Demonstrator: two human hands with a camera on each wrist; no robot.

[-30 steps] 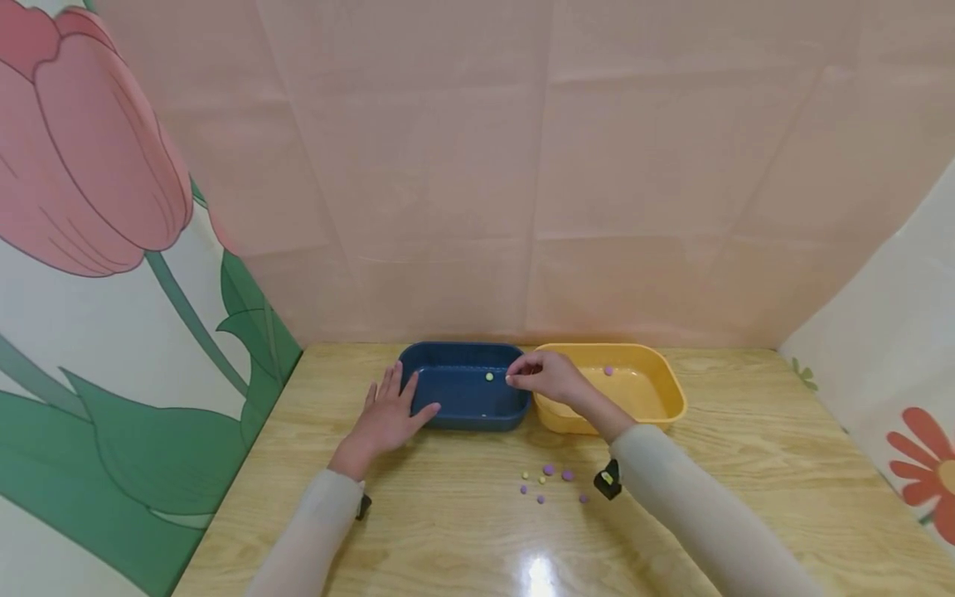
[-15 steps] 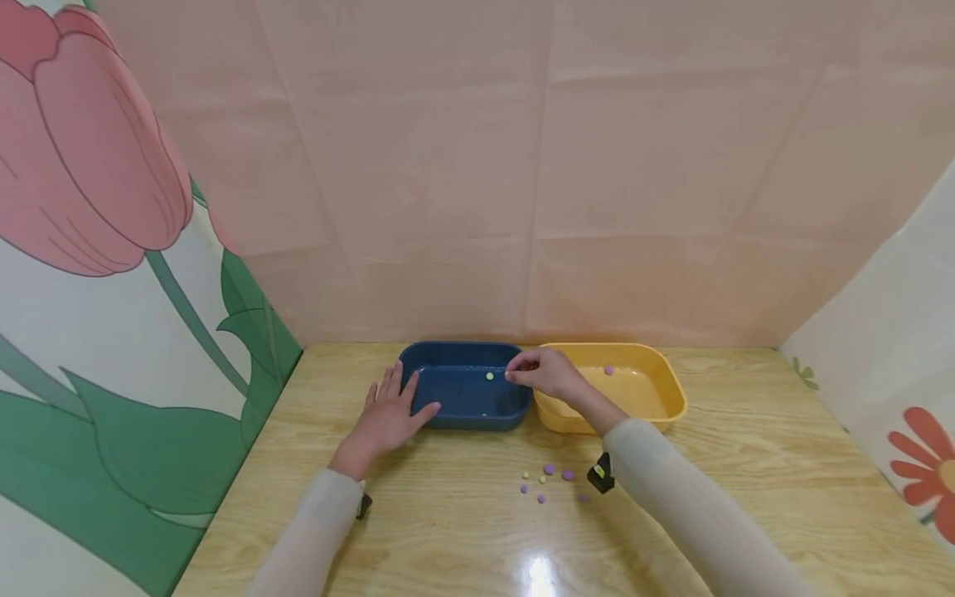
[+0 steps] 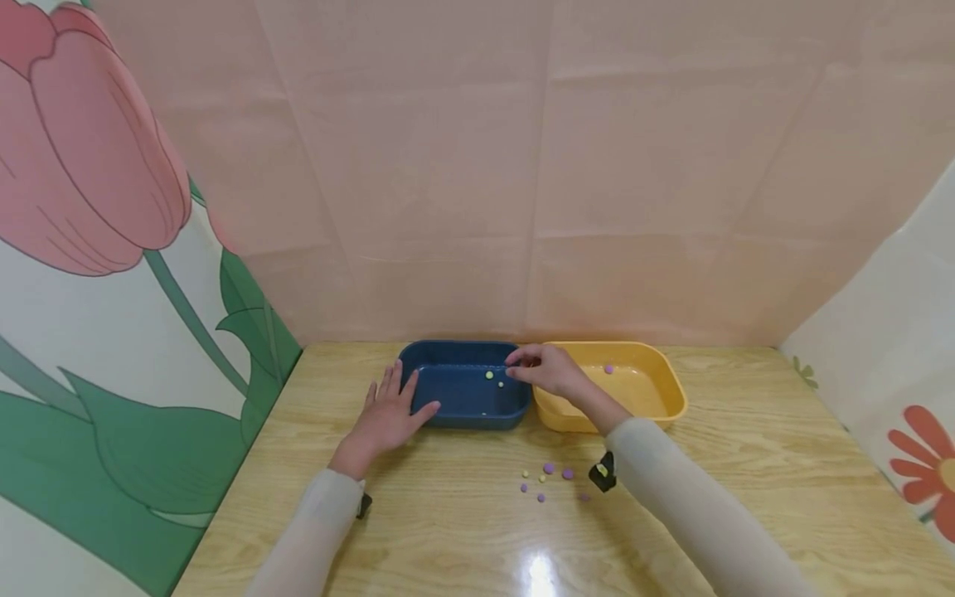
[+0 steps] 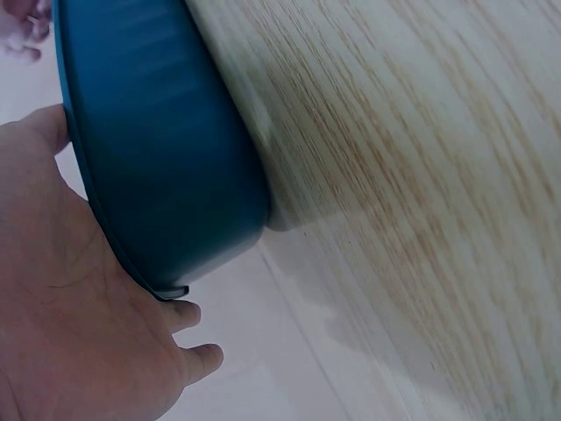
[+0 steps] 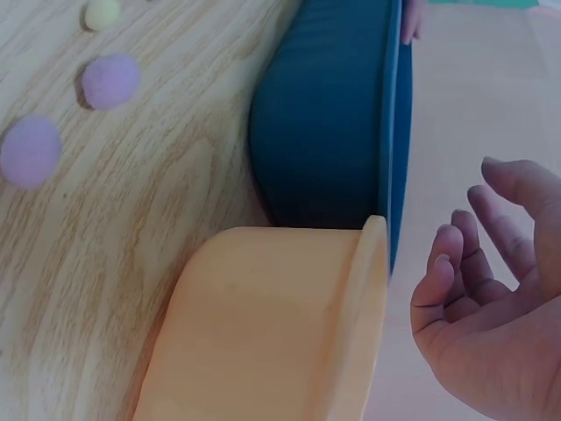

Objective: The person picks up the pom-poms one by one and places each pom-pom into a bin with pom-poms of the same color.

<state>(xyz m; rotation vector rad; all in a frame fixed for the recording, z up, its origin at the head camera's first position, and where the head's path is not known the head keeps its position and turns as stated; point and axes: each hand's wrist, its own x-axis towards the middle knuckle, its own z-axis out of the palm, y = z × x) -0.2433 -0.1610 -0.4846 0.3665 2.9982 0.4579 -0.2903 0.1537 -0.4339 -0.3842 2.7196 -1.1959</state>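
My left hand (image 3: 385,419) rests with spread, straight fingers on the left rim of the blue tray (image 3: 448,427); the left wrist view shows the palm along the rim. Inside that tray lie a yellow-green pom-pom (image 3: 489,376) and a smaller yellow-green pom-pom (image 3: 501,385). Over the tray's right end hovers my right hand (image 3: 548,370). Its thumb and index finger stand apart with nothing between them, and the other fingers curl loosely, as the right wrist view shows. A purple pom-pom (image 3: 608,369) sits in the yellow tray (image 3: 610,424), which stands right beside the blue one.
On the wooden table (image 3: 462,531) in front of the trays lie several loose pom-poms, among them a purple pom-pom (image 3: 568,474) and a small yellow pom-pom (image 3: 525,474). A pinkish cloth backdrop (image 3: 448,207) hangs right behind the trays.
The smaller yellow-green pom-pom has left my right fingertips and now lies in the blue tray. My right thumb and index finger have parted. The left hand has stayed put.
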